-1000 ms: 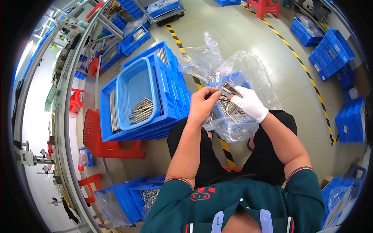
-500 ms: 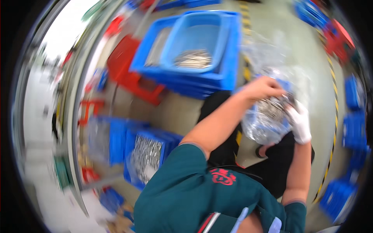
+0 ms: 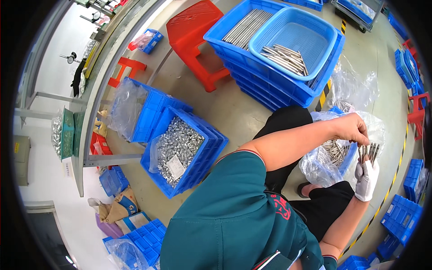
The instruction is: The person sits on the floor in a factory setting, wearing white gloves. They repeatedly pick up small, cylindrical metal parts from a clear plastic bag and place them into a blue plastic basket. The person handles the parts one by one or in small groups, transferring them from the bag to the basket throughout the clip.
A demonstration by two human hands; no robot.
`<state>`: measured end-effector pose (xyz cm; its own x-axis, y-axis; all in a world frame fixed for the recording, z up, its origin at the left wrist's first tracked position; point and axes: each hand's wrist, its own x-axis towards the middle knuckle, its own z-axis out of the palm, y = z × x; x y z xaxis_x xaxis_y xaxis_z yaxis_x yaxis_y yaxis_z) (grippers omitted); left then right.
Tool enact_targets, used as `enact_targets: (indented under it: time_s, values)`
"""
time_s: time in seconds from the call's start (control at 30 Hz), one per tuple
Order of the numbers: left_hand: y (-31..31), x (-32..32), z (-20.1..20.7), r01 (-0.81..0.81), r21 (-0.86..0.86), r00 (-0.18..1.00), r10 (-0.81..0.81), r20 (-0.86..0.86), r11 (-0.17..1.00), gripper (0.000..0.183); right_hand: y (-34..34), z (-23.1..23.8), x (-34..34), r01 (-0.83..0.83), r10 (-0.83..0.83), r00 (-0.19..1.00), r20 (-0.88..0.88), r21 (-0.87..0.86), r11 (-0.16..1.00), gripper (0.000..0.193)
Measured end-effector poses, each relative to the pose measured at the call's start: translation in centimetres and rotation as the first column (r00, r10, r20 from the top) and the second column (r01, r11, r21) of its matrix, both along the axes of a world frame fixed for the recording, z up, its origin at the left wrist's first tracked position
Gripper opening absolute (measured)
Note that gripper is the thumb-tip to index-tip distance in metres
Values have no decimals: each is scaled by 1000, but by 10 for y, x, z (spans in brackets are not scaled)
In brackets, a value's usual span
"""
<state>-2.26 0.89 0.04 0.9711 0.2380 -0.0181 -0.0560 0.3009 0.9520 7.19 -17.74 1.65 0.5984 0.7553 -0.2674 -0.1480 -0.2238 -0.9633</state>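
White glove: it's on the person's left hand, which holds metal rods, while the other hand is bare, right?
Wrong side: the head view shows the white glove on the person's right hand, which holds metal rods, while the left hand is bare.

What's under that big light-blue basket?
Beneath the light-blue basket is a blue crate, with a row of metal rods showing beside the basket. What lies directly under it is covered.

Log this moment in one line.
Right hand: gloved, holding metal rods | left hand: at their ends | nearby: blue bin, loose rods
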Motion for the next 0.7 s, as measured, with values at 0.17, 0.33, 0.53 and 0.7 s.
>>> enact_targets:
  time_s: [0.17, 0.33, 0.53, 0.7]
  values:
    - [1, -5, 7, -6, 170, 1000, 1, 25, 986, 19, 0, 2, -5, -12, 20, 996, -91, 80, 997, 13]
    - [4, -11, 25, 55, 429, 998, -56, -11, 902, 22, 0, 7, -9, 23, -25, 994, 110, 24, 999, 13]
    - [-1, -9, 23, 48, 311, 996, -69, 56, 949, 17, -2, 21, -4, -81, 83, 988, -133, 22, 997, 28]
    - [-8, -8, 29, 41, 212, 999, -37, -26, 976, 16, -6, 16, 2, -104, 156, 935, -319, 173, 979, 20]
